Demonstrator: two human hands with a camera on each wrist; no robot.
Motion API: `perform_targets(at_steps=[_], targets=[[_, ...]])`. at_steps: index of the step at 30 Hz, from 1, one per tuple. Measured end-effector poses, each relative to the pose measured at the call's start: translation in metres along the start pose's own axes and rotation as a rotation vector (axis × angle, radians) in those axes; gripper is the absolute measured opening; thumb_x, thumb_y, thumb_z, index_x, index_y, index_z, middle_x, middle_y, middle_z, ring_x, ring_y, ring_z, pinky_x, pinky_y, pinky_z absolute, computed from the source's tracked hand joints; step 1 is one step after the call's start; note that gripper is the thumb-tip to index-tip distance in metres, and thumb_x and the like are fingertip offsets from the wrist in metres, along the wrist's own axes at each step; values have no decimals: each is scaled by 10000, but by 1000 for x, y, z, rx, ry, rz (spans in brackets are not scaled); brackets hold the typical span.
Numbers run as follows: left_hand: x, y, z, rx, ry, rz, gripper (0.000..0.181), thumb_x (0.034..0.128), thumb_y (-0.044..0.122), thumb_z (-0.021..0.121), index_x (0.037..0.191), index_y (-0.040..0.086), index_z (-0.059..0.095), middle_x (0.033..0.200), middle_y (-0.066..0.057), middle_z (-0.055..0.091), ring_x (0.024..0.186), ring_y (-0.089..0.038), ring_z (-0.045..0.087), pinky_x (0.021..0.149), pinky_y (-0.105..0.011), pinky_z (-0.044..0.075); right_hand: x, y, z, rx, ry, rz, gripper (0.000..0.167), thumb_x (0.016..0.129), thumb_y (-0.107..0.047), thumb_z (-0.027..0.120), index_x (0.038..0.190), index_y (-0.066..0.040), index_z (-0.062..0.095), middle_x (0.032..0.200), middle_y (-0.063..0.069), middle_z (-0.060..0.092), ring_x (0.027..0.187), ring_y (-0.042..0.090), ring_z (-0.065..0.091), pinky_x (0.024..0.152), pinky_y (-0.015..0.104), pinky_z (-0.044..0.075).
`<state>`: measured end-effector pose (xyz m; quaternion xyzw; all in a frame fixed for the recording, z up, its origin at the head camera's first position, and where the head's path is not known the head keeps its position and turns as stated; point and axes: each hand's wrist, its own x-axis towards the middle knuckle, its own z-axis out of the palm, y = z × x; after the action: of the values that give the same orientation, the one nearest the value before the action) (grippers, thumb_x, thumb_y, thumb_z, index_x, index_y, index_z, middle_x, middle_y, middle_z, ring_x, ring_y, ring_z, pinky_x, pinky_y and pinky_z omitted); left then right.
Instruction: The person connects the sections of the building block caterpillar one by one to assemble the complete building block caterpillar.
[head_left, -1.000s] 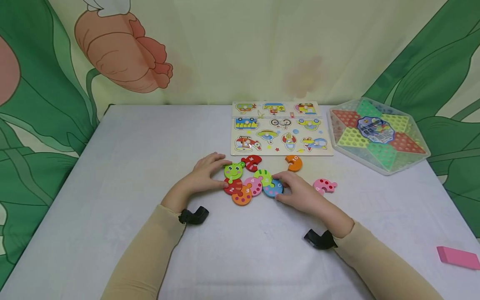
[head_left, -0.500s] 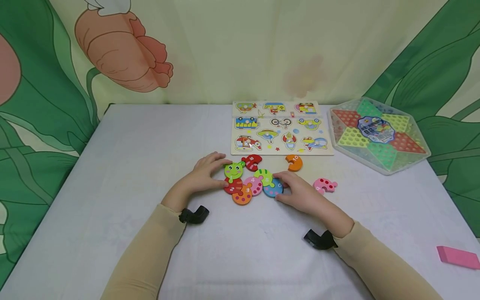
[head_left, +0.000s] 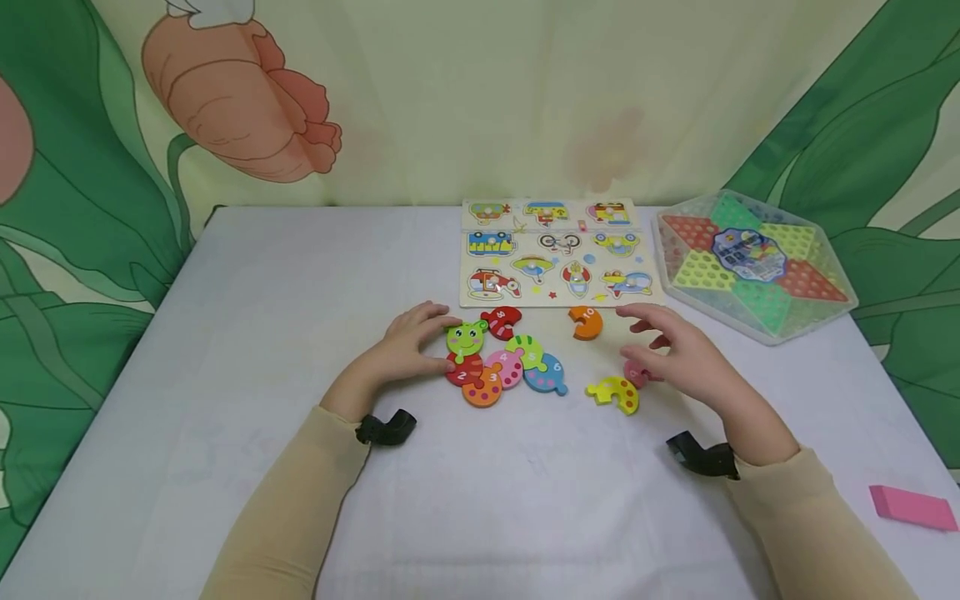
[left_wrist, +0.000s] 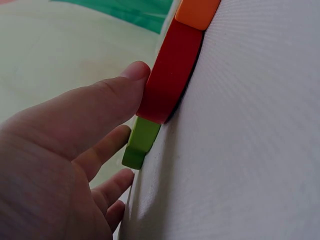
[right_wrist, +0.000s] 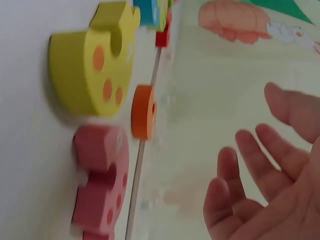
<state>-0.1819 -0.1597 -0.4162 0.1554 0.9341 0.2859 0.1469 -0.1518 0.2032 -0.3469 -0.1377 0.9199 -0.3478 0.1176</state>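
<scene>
With the left hand (head_left: pixel 397 348) spread against the joined caterpillar (head_left: pixel 482 390) on the worktop (head_left: pixel 510 508), the right hand (head_left: pixel 697 367), spread near the pink piece (head_left: pixel 634 373), may bump the yellow piece (head_left: pixel 620 391) by descending carelessly.

Left hand (head_left: pixel 401 348) against caterpillar (head_left: pixel 506 368), right hand (head_left: pixel 688 360) over pink piece (head_left: pixel 634 373)

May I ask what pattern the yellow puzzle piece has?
The yellow puzzle piece has orange dots; it shows best in the right wrist view.

Ten puzzle pieces (head_left: pixel 507 369) were counted
There were also one vehicle-picture board (head_left: pixel 557 260), one hexagonal box (head_left: pixel 750 255), one pink block (head_left: pixel 912 508) and two black wrist devices (head_left: pixel 386 428).
</scene>
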Motion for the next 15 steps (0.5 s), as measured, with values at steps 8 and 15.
perform_targets(at_steps=[8,15], targets=[[1,0,1,3,-5,3,619,744,395,682,1309,287,456,1460,-5,275,1396,-242,100,1107,-545,102,-13,25,-2,-29,-166,-128,503,821,-184,659,1286,-108,484,1122,62,556,1024,204,431,787,279,426],[-1,0,-1,8,1,7,626,747,413,678,1315,276,453,1463,-11,272,1397,-247,99,1103,-552,106,-13,35,12,-120,-317,-169,509,797,-199,682,1276,-159,518,1249,20,541,1053,162,398,856,296,400]])
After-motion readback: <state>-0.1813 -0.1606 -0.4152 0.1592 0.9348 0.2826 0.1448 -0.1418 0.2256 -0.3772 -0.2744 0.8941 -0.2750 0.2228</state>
